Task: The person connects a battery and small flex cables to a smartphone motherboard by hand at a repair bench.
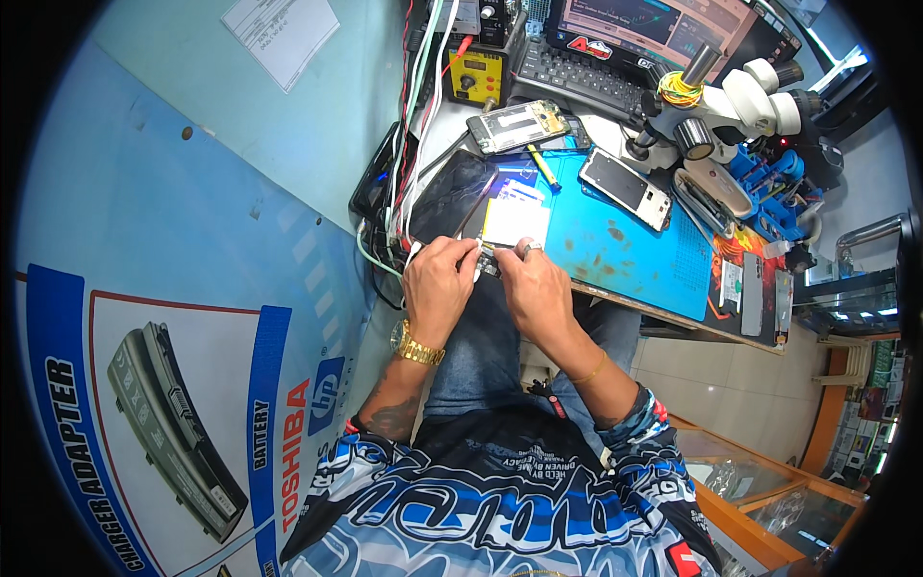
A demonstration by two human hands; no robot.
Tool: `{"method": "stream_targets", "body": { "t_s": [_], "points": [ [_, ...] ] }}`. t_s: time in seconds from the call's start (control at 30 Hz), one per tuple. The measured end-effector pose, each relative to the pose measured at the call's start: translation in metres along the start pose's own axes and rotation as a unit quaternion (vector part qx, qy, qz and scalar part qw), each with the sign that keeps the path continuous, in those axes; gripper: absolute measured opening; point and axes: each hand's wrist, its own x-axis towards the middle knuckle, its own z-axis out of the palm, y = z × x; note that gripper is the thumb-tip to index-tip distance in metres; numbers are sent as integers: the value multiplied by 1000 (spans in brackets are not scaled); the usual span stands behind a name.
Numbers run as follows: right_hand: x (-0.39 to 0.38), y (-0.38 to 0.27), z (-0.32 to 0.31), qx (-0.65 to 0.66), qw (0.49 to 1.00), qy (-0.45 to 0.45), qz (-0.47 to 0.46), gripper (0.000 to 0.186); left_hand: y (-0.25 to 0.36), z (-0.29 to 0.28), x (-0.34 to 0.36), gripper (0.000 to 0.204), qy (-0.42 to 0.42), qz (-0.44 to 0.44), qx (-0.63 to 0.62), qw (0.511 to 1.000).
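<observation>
At the near edge of the bench my left hand (439, 284) and my right hand (536, 291) come close together, thumbs and fingertips pinched. Between them lies a small dark flat piece (490, 263) with bright specks, held from both sides; its kind is too small to make out. Something pale shows at the left fingertips. Just beyond the fingers, a brightly lit white sheet-like item (513, 221) rests on the blue mat (625, 260). A yellow-handled screwdriver-like tool (544, 168) lies past it.
Opened phones (519, 127) and a phone frame (626, 187) lie on the mat. A microscope (702, 120), laptop (596, 72) and yellow bench supply (473, 77) stand behind. Cables (415, 135) hang close on the left, beside a blue wall panel (221, 192).
</observation>
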Motion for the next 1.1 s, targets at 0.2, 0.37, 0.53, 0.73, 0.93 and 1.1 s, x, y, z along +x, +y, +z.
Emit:
{"method": "stream_targets", "body": {
  "t_s": [0.2, 0.37, 0.53, 0.73, 0.93, 1.1],
  "points": [
    [-2, -6, 1, -9, 1000, 16, 2, 11, 1, -1, 2, 14, 5, 17, -3, 1000],
    [-7, -10, 6, -13, 999, 32, 16, 15, 8, -3, 3, 14, -2, -14, -3, 1000],
    [-7, -11, 4, -19, 1000, 5, 20, 17, 6, -1, 4, 13, 8, -11, 5, 1000],
    [-6, -15, 2, -32, 998, -22, 41, 21, 8, -2, 6, 14, -3, -20, 19, 1000],
    [-11, -16, 11, -35, 998, -5, 58, 30, 6, 0, 5, 15, 6, -8, 19, 1000],
    [-12, -16, 18, -34, 997, 28, 63, 32, 7, -1, 5, 16, -8, -11, 28, 1000]
  ]
}}
